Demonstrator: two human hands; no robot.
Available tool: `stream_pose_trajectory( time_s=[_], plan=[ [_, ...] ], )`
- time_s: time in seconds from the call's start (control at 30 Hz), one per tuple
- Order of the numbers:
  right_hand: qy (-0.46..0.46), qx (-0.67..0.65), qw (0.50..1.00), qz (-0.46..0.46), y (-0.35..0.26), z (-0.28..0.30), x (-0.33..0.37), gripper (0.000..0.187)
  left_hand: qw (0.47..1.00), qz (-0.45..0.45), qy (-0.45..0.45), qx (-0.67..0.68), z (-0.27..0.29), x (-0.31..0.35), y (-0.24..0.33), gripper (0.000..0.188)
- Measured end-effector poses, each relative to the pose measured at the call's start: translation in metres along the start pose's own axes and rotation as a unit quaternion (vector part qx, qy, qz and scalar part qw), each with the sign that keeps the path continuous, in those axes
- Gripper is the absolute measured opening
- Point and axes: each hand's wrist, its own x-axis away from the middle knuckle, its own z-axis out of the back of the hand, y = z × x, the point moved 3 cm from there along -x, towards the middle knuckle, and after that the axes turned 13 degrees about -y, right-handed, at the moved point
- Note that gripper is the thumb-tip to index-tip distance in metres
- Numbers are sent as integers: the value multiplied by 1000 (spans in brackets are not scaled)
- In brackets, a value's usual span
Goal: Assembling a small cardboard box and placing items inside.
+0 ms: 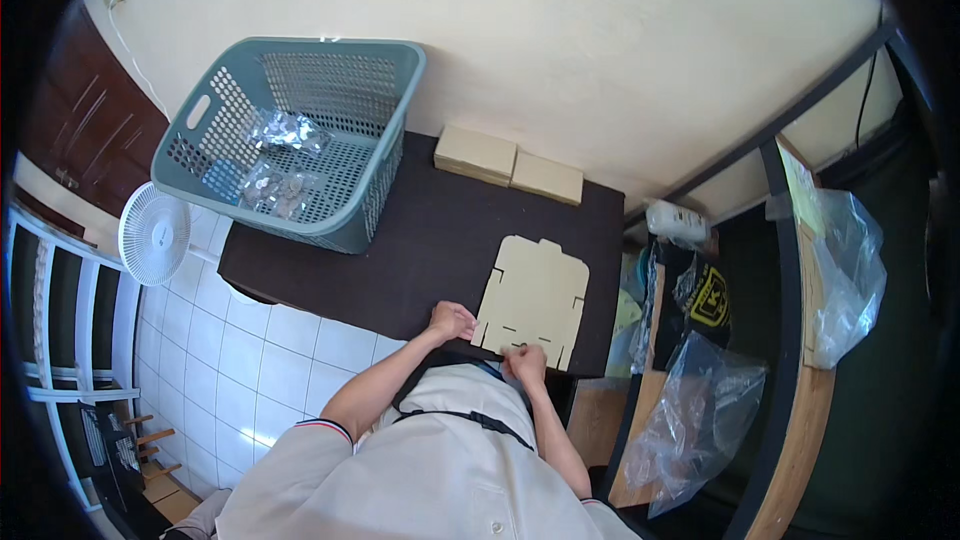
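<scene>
A flat, unfolded cardboard box blank (533, 285) with cut slots and tabs lies on the dark table, its near edge close to my body. My left hand (453, 321) is at the blank's near left side, fingers loosely bent and apart, with the fingertips by its edge. At the near edge, my right hand (525, 364) has its thumb and fingers closed on the cardboard. Part of that grip is hidden behind the hand itself.
A grey-green plastic basket (365, 210) with several clear and silvery packets (285, 130) stands at the table's left. Two stacks of folded cardboard (475, 153) lie along the wall. On the right are shelves with clear plastic bags (690, 420). A white fan (155, 233) stands left.
</scene>
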Motion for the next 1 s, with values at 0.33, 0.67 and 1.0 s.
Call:
stream_pose_trajectory(
  time_s=[0.33, 0.67, 1.0],
  plan=[
    [211, 60, 943, 251, -10, -19, -8, 26, 975, 45, -113, -186, -45, 12, 1, 18],
    [190, 42, 942, 275, -2, -21, -4, 15, 674, -207, 14, -709, -43, 29, 34, 77],
    [201, 67, 941, 264, -5, -23, -9, 14, 711, -198, 26, -674, -47, 23, 24, 78]
  ],
)
